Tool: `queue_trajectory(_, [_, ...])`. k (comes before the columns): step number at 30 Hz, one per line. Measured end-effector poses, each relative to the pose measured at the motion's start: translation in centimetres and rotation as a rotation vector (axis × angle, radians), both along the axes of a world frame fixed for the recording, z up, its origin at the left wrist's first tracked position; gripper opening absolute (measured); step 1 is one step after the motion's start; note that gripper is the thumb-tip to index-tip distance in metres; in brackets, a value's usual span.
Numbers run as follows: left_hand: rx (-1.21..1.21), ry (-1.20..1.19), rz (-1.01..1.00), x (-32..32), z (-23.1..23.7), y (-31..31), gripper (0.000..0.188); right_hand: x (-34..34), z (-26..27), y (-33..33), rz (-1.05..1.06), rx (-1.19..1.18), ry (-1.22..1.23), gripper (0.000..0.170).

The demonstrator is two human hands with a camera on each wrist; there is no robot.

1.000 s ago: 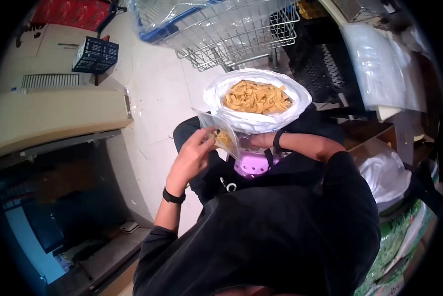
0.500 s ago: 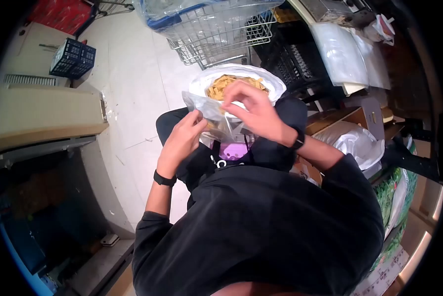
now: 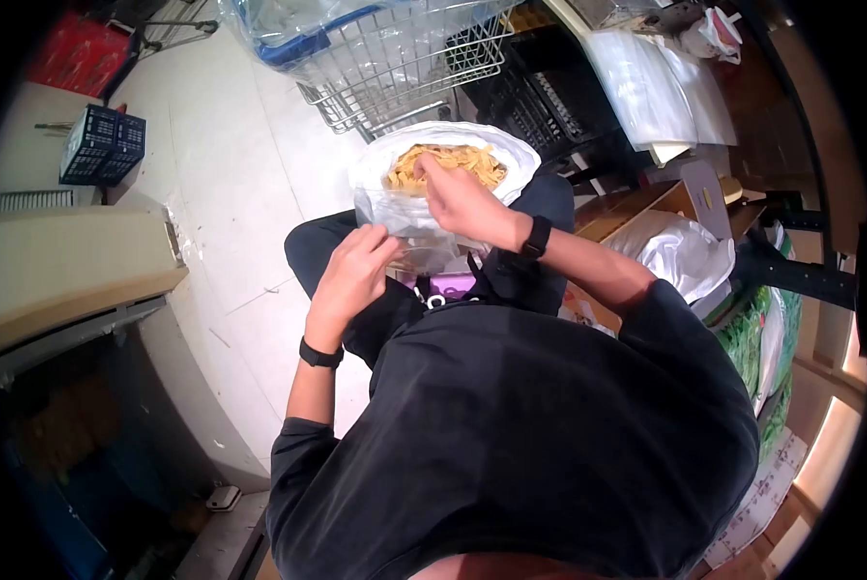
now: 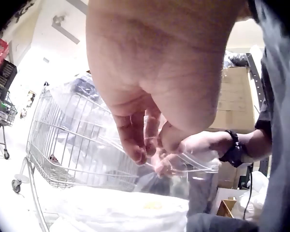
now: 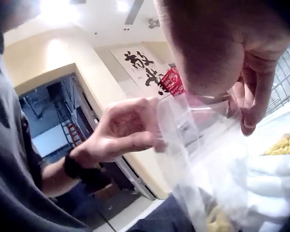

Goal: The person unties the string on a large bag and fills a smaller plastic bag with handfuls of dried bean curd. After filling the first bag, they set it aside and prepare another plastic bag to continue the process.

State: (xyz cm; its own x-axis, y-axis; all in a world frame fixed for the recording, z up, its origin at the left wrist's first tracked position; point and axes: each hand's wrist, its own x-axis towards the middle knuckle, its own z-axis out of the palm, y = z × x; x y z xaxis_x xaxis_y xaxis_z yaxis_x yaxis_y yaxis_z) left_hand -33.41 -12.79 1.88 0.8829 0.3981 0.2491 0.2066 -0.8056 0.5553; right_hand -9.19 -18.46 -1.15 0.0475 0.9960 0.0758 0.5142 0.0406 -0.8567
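Observation:
A clear zip bag (image 5: pixel 212 164) with some yellow pieces low inside hangs between my hands. My left hand (image 3: pixel 352 271) pinches its upper edge between thumb and fingers. At the other side of the bag's mouth, my right hand (image 3: pixel 474 209) grips the plastic with bent fingers; its thumb is partly hidden. In the head view that hand overlaps an open white sack (image 3: pixel 522 159), which stands between my knees and holds yellow strips (image 3: pixel 490 174). Part of a purple holed thing (image 3: pixel 451 285) shows below the bag.
A wire shopping cart (image 3: pixel 404 72) lined with clear plastic stands ahead. Right of it are black crates (image 3: pixel 540 106) and stacked clear plastic bags (image 3: pixel 641 92). A cardboard box (image 3: pixel 636 213) and a white plastic bag (image 3: pixel 690 256) lie at my right. A dark blue crate (image 3: pixel 103 145) stands far left.
My right hand has risen from low behind the zip bag to its mouth, in front of the sack. My left hand has kept its hold on the bag. The head view has shifted.

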Motion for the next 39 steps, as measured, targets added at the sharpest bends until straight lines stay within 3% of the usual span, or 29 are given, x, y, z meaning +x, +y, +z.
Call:
queue_trajectory(2, [0.013, 0.031, 0.009, -1.4, 0.1, 0.4, 0.018, 0.8, -1.2, 1.3, 0.016, 0.181, -0.211, 0.021])
queue_trajectory(3, [0.028, 0.067, 0.021, -2.2, 0.1, 0.5, 0.018, 1.2, -1.3, 1.4, 0.012, 0.022, -0.192, 0.021])
queue_trajectory(7, [-0.006, 0.034, 0.011, -2.6, -1.0, 1.1, 0.019, 1.5, -2.9, 2.2, 0.052, -0.166, -0.036, 0.027])
queue_trajectory(12, [-0.023, -0.009, -0.1, -0.7, -1.8, 1.4, 0.023, 2.6, -1.0, 1.8, 0.172, -0.14, -0.068, 0.034])
queue_trajectory(14, [-0.033, -0.012, -0.116, -0.3, -1.7, 1.6, 0.024, 5.6, -0.6, 1.6, 0.101, 0.061, -0.191, 0.034])
queue_trajectory(18, [-0.058, 0.089, -0.157, 0.0, -2.1, 2.1, 0.029, 10.4, -2.9, 0.8, 0.199, -0.082, -0.659, 0.053])
queue_trajectory(20, [-0.069, 0.097, -0.156, 0.2, -2.3, 2.1, 0.03, 11.1, -5.0, 1.2, 0.266, -0.071, -0.724, 0.063])
queue_trajectory(26, [-0.055, 0.016, -0.129, 0.3, -2.7, 2.0, 0.026, 10.3, -8.5, 1.9, 0.354, -0.138, -0.738, 0.071])
queue_trajectory(30, [-0.058, 0.072, -0.094, 0.5, -2.3, 2.1, 0.026, 9.4, -7.8, 2.1, 0.376, -0.151, -0.759, 0.067])
queue_trajectory(32, [-0.064, 0.084, -0.095, 0.7, -2.5, 2.1, 0.025, 9.0, -8.6, 2.0, 0.323, -0.27, -0.733, 0.064])
queue_trajectory(39, [-0.086, 0.041, -0.108, 1.6, -2.4, 2.1, 0.022, 7.9, -10.6, 2.0, 0.227, -0.228, -0.828, 0.051])
